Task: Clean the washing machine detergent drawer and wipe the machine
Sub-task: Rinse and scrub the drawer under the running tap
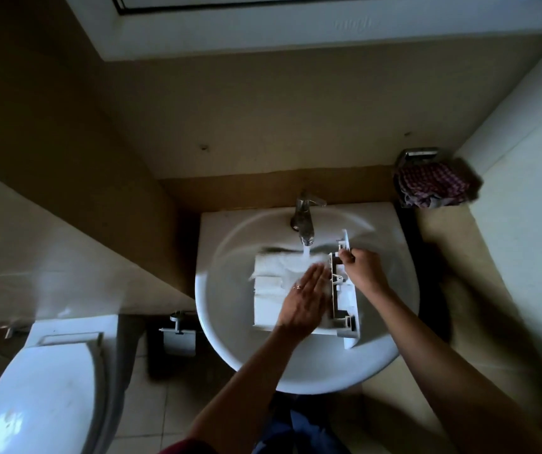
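The white detergent drawer (268, 290) lies in the white sink basin (230, 339), its front panel to the right. Water runs from the chrome tap (304, 221) onto the drawer's far edge. My left hand (302, 299) lies flat with fingers extended on the drawer's compartments, a ring on one finger. My right hand (363, 267) grips the drawer's front panel at its far end.
A checked cloth (433, 186) sits in a metal holder on the wall to the right of the sink. A toilet (40, 388) with its lid down stands at the lower left. A toilet paper holder (178, 335) hangs between toilet and sink.
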A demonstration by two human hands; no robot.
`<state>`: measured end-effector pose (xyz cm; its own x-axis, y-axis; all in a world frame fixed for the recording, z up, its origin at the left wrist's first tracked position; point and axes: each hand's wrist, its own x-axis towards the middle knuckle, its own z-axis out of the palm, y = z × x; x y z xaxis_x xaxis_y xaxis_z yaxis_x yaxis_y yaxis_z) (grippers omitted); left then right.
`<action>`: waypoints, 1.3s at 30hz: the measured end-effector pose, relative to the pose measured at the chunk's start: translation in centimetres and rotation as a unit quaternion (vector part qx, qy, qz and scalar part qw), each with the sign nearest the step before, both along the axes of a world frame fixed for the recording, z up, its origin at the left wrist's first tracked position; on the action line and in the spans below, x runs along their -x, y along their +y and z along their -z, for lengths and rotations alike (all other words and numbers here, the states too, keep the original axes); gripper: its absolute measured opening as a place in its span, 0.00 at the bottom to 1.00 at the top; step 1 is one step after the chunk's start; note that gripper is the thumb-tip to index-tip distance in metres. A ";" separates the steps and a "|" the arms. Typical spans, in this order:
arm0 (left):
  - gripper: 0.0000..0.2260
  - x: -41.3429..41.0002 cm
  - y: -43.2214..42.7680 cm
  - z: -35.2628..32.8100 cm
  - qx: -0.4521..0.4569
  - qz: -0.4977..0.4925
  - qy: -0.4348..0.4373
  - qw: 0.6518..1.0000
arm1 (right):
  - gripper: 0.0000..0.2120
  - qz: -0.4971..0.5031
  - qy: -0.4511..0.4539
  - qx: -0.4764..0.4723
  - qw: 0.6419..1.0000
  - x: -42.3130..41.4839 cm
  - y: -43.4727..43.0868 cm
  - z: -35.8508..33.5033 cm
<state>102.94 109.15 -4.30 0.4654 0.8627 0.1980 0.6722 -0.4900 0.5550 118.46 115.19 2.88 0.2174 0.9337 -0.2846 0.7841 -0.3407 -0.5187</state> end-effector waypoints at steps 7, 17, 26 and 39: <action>0.27 6.5 -2.4 0.4 -0.017 -0.069 0.188 0.980 | 0.25 -0.008 0.000 0.006 1.000 0.5 0.0 -0.2; 0.30 3.5 -3.2 -0.8 0.081 -0.156 0.108 0.978 | 0.21 0.007 0.009 0.013 1.000 0.3 -0.2 -0.5; 0.32 4.6 -3.5 -1.2 0.030 -0.076 0.149 0.985 | 0.20 0.000 -0.004 0.029 1.000 -0.1 -0.2 -1.6; 0.38 9.0 -2.7 -3.1 0.092 -0.186 0.167 0.964 | 0.16 0.019 -0.060 0.117 0.991 0.5 -1.5 -3.6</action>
